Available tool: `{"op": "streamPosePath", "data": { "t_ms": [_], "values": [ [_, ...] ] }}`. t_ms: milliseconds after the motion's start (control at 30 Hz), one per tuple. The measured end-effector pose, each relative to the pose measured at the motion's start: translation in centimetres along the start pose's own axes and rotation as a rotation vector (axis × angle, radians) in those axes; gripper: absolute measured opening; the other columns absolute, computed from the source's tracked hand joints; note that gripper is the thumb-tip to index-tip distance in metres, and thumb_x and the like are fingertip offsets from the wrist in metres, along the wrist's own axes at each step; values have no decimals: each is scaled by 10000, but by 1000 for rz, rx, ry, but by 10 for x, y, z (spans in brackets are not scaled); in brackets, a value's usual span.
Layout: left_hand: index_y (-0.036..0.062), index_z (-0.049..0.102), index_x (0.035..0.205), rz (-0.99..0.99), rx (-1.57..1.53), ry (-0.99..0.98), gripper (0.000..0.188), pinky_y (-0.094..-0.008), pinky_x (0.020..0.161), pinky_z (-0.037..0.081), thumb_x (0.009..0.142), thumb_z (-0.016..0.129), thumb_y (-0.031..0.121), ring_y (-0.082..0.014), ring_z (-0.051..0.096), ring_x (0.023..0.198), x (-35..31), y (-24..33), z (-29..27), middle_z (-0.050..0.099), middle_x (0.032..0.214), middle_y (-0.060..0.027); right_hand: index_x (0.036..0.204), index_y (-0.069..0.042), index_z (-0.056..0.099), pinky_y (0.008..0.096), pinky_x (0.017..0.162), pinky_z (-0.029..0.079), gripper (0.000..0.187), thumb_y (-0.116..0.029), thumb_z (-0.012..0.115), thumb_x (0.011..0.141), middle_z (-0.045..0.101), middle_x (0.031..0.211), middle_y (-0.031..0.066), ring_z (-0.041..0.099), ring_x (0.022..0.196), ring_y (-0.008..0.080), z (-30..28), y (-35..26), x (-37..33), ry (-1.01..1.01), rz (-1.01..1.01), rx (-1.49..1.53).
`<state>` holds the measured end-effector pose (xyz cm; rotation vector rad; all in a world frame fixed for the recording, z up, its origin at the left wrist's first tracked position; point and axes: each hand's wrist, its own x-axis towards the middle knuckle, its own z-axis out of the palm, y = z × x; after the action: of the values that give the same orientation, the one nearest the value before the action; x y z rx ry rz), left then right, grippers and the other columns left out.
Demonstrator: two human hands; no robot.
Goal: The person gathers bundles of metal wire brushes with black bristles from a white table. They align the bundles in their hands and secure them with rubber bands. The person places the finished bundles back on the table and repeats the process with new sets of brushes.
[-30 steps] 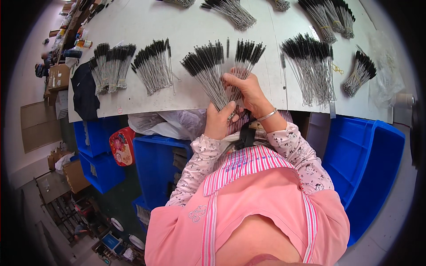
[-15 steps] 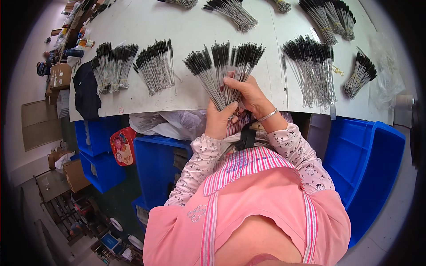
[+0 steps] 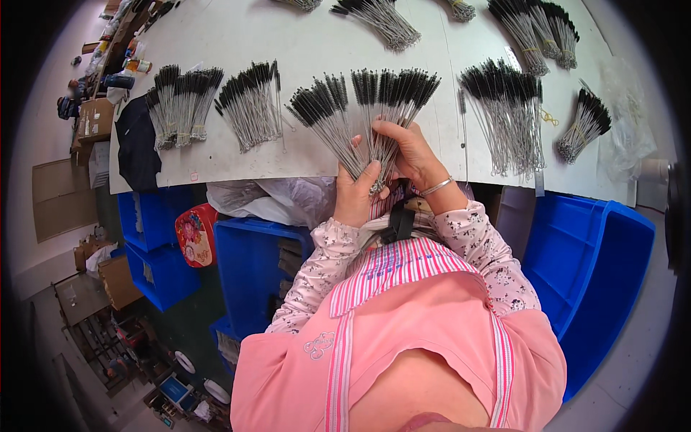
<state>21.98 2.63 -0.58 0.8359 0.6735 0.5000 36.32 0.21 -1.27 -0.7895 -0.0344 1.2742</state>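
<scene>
Left end: I'm seeing banded brushes [image 3: 183,108] and a loose brush pile [image 3: 248,108] lying on the white table [image 3: 309,47]. The left hand [image 3: 353,197] is pinching the gathered stems low down, thumb across them. Held brushes [image 3: 324,101] are spreading over the table's near edge in two clusters, gap between. The right hand [image 3: 415,154] is gripping the right cluster, thumb pressing on its stems, fingers partly hidden. I'm favouring a firm low pinch, light parting, no crushed bristles. Farther right, another pile [image 3: 502,108] is lying flat.
</scene>
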Motion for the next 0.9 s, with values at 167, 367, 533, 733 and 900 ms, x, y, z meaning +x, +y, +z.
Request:
{"op": "streamPosePath", "data": {
  "t_ms": [167, 367, 533, 733, 900],
  "values": [
    [200, 238, 1417, 20, -12, -8, 600, -263, 486, 441, 919, 553, 84, -199, 627, 800, -1, -2, -2, 575, 1114, -93, 959, 42, 616, 319, 547, 556, 189, -93, 637, 828, 657, 847, 132, 666, 678, 201, 4, -1, -3, 19, -12, -19],
    [172, 253, 1412, 18, -19, -3, 598, -254, 470, 442, 909, 558, 65, -183, 623, 798, 1, -4, -4, 576, 1107, -89, 997, 47, 592, 339, 579, 573, 226, -72, 655, 815, 645, 867, 128, 671, 733, 212, 1, -1, -4, 15, -1, 71],
    [138, 284, 1415, 9, 17, 1, 599, -249, 475, 456, 898, 570, 42, -170, 617, 795, 1, -6, -6, 573, 1103, -89, 1032, 25, 584, 325, 672, 564, 256, -82, 673, 817, 636, 904, 95, 652, 763, 197, 0, -1, -4, -24, 24, -10],
    [134, 323, 1410, 11, 5, -17, 614, -245, 467, 461, 874, 602, 21, -167, 619, 792, 0, -8, -8, 582, 1102, -89, 1041, 33, 604, 323, 728, 550, 270, -103, 672, 817, 641, 950, 98, 641, 812, 196, -23, 10, 10, -26, 74, 24],
    [60, 335, 1387, 34, -6, -20, 580, -231, 478, 472, 880, 615, 48, -152, 640, 771, -2, -3, -4, 615, 1035, -96, 980, 44, 615, 348, 756, 543, 277, -186, 652, 830, 644, 912, 118, 637, 838, 228, -17, 1, 1, -143, 196, 165]
  ]
}}
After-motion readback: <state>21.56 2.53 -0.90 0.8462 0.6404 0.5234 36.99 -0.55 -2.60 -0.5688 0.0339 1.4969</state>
